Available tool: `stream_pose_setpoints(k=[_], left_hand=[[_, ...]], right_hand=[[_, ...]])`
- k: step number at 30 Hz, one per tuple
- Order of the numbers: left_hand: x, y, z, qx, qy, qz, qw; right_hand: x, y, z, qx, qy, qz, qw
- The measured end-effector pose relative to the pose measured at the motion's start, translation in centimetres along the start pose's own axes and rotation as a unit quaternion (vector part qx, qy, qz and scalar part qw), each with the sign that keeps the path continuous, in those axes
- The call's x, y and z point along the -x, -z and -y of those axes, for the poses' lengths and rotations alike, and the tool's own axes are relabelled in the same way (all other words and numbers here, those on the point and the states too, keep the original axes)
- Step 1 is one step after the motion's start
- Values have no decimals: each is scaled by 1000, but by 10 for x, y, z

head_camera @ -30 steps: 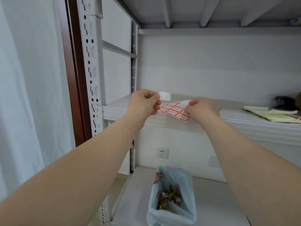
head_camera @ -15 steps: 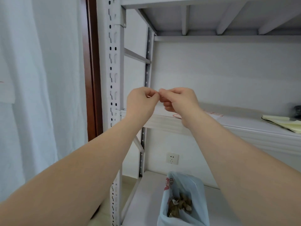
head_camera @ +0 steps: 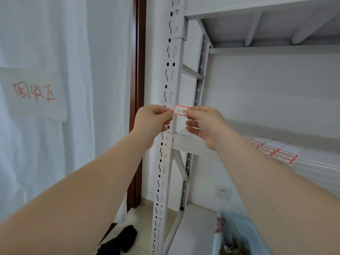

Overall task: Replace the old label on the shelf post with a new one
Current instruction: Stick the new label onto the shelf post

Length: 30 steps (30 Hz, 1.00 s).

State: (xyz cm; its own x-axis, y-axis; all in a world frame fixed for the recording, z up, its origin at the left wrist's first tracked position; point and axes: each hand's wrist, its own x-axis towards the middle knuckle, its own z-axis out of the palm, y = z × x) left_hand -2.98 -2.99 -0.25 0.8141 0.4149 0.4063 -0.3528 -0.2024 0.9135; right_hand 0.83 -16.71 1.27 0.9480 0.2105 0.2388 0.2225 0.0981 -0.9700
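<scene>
Pinched by its side edges between left hand (head_camera: pixel 153 118) and right hand (head_camera: pixel 203 122), held against the shelf post (head_camera: pixel 170 85) just above the shelf beam: new label (head_camera: pixel 180 110), feather-light, limp, presumably sticky-backed, best gripped by margins.

red-edged label (head_camera: pixel 181 110) between both hands' grips, against shelf post (head_camera: pixel 172 85)

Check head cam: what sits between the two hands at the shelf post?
Head view: between the left hand and right hand is the red-bordered label marked 2-2, held against the shelf post.
</scene>
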Motion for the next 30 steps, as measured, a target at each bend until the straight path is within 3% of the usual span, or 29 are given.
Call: stream_pose_setpoints(k=[11, 20, 30], left_hand=[[-31, 29, 23, 36, 52, 45, 997], [-53, 22, 26, -33, -41, 10, 999], [-67, 15, 31, -47, -37, -16, 998]], right_hand=[[-27, -34, -24, 115, 66, -18, 991], [-43, -47, -25, 203, 154, -117, 960], [-60, -54, -33, 244, 158, -155, 944]])
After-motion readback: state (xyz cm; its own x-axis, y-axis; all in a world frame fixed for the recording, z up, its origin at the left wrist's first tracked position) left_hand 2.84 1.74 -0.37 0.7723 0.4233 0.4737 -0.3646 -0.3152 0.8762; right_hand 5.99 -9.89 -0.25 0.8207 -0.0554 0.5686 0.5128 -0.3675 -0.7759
